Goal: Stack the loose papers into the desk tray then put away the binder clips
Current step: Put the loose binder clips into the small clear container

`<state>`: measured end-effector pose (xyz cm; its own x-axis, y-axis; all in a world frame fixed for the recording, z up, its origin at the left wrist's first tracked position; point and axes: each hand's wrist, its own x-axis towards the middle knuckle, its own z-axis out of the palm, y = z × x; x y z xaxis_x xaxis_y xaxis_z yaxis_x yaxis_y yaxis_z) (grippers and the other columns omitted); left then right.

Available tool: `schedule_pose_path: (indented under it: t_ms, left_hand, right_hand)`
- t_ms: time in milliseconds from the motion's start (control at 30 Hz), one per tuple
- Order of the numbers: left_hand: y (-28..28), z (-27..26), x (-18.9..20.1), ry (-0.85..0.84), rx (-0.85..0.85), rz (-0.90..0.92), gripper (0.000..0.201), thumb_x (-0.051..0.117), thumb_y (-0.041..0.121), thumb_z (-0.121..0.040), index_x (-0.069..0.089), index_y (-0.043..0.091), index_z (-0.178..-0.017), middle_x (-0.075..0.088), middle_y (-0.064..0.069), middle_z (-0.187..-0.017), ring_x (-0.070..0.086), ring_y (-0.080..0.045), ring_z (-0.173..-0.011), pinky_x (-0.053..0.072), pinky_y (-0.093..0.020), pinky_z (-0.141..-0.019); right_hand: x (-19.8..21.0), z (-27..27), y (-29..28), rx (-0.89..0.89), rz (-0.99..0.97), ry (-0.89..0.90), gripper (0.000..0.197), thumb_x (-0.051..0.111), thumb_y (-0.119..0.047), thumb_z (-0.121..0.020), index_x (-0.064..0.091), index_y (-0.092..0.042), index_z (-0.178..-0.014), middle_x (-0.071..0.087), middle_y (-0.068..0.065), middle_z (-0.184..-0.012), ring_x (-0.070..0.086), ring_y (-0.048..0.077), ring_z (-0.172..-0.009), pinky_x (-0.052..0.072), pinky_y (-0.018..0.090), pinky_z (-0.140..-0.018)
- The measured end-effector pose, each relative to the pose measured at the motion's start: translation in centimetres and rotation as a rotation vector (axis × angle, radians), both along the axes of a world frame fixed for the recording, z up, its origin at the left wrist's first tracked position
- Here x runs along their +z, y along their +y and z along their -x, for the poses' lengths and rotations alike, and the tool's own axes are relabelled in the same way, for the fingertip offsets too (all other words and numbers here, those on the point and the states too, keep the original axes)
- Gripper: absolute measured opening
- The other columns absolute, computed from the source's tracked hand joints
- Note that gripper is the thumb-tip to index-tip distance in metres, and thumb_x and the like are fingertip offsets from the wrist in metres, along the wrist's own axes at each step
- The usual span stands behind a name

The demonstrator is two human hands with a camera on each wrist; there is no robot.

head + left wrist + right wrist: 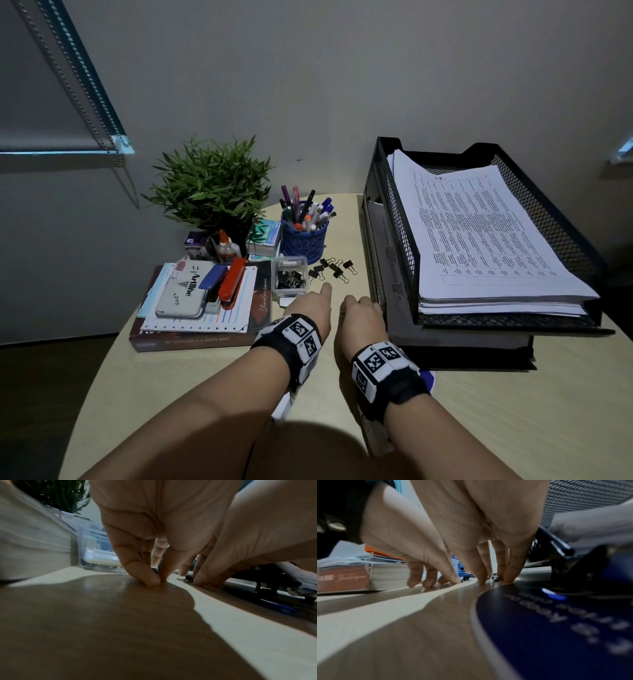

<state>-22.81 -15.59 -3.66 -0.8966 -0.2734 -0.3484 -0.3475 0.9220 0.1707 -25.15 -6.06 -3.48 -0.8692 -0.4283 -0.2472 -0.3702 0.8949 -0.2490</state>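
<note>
Several black binder clips lie loose on the desk between the blue pen cup and the mesh tray. A clear plastic box holding more clips stands just left of them; it shows in the left wrist view too. The black mesh desk tray holds a stack of printed papers. My left hand rests its fingertips on the desk in front of the box, holding nothing. Beside the tray's left wall, my right hand touches the desk with straight fingers, also empty. Clips lie just beyond them.
A book with a notepad, stamp pad and staplers on top lies at the left. Behind it stand a plant, a glue bottle and the blue pen cup. A dark blue round sticker lies under my right wrist.
</note>
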Motion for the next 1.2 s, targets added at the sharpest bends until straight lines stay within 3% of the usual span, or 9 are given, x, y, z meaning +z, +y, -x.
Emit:
schedule_pose_path:
  t_ms: [167,300,400,633,733,800,967,1100,1200]
  left_hand:
    - [-0.5,-0.9,0.2,0.009,-0.009,0.028,0.035,0.044,0.0,-0.086,0.042,0.005,-0.12,0.061,-0.016,-0.112,0.06,-0.033,-0.104,0.049,-0.038,-0.076]
    - [-0.3,-1.7,0.0,0.007,-0.083,0.012,0.044,0.047,-0.002,-0.083,0.038,0.011,-0.124,0.053,-0.016,-0.113,0.058,-0.035,-0.103,0.049,-0.041,-0.079]
    - [-0.2,-1.8,0.0,0.012,-0.134,0.026,0.039,0.048,-0.002,-0.083,0.043,0.01,-0.12,0.048,-0.016,-0.115,0.057,-0.037,-0.104,0.048,-0.043,-0.083]
    - [-1.0,-2.9,-0.4,-0.027,0.017,-0.027,0.025,0.046,0.016,-0.093,0.046,0.006,-0.115,0.059,-0.013,-0.116,0.059,-0.029,-0.107,0.047,-0.033,-0.085]
    - [-1.7,-3.5,-0.2,-0.049,0.038,-0.069,0.02,0.047,0.013,-0.09,0.052,0.008,-0.109,0.06,-0.013,-0.112,0.058,-0.028,-0.104,0.048,-0.034,-0.085]
    - [-2.2,-3.6,0.5,0.022,0.064,-0.11,0.017,0.047,0.011,-0.087,0.054,0.009,-0.103,0.062,-0.012,-0.106,0.059,-0.028,-0.099,0.051,-0.036,-0.084]
    - [-5.2,-3.1,3.5,0.417,0.32,-0.214,0.008,0.049,0.015,-0.091,0.05,0.01,-0.097,0.063,-0.009,-0.091,0.061,-0.027,-0.087,0.049,-0.033,-0.077]
    - [-6.7,-3.4,3.4,0.368,0.371,-0.207,0.016,0.05,0.017,-0.091,0.049,0.009,-0.105,0.065,-0.012,-0.099,0.061,-0.03,-0.094,0.042,-0.031,-0.072]
    - [-7.0,-3.7,2.5,0.356,0.372,-0.213,0.02,0.051,0.018,-0.092,0.048,0.009,-0.11,0.066,-0.012,-0.099,0.062,-0.029,-0.091,0.043,-0.03,-0.068]
  right_hand:
    - [0.4,-0.3,0.0,-0.003,-0.022,0.012,0.028,0.046,-0.003,-0.089,0.054,-0.006,-0.116,0.053,0.015,-0.117,0.049,0.03,-0.113,0.044,0.034,-0.086]
    - [0.5,-0.4,0.0,0.002,-0.033,0.018,0.029,0.046,-0.002,-0.089,0.053,-0.005,-0.117,0.053,0.015,-0.118,0.05,0.03,-0.114,0.044,0.033,-0.087]
    - [0.4,-0.4,0.0,-0.012,-0.028,0.024,0.027,0.046,-0.004,-0.09,0.053,-0.005,-0.117,0.053,0.015,-0.118,0.05,0.03,-0.114,0.044,0.034,-0.087]
    - [-0.2,-0.6,-0.2,-0.056,0.011,-0.001,0.024,0.045,-0.007,-0.092,0.051,-0.005,-0.115,0.055,0.016,-0.115,0.056,0.032,-0.106,0.045,0.033,-0.08]
    - [-0.4,-0.4,-0.4,-0.071,0.033,-0.044,0.026,0.046,-0.006,-0.089,0.051,-0.006,-0.115,0.055,0.015,-0.115,0.057,0.031,-0.104,0.044,0.03,-0.078]
    - [-0.3,-0.1,-0.6,-0.089,0.05,-0.071,0.025,0.048,-0.008,-0.089,0.052,-0.005,-0.113,0.058,0.015,-0.113,0.058,0.031,-0.103,0.043,0.029,-0.075]
    - [0.1,0.3,-1.1,-0.115,0.086,-0.127,0.024,0.053,-0.015,-0.085,0.054,-0.005,-0.108,0.062,0.014,-0.108,0.06,0.03,-0.098,0.038,0.025,-0.066]
    - [0.7,0.3,-1.8,-0.131,0.114,-0.151,0.027,0.056,-0.022,-0.085,0.055,-0.006,-0.107,0.062,0.013,-0.109,0.06,0.029,-0.098,0.042,0.026,-0.07]
    - [1.7,0.7,-2.8,-0.124,0.254,-0.125,0.02,0.057,-0.02,-0.084,0.055,-0.006,-0.098,0.063,0.012,-0.101,0.058,0.028,-0.088,0.041,0.027,-0.068]
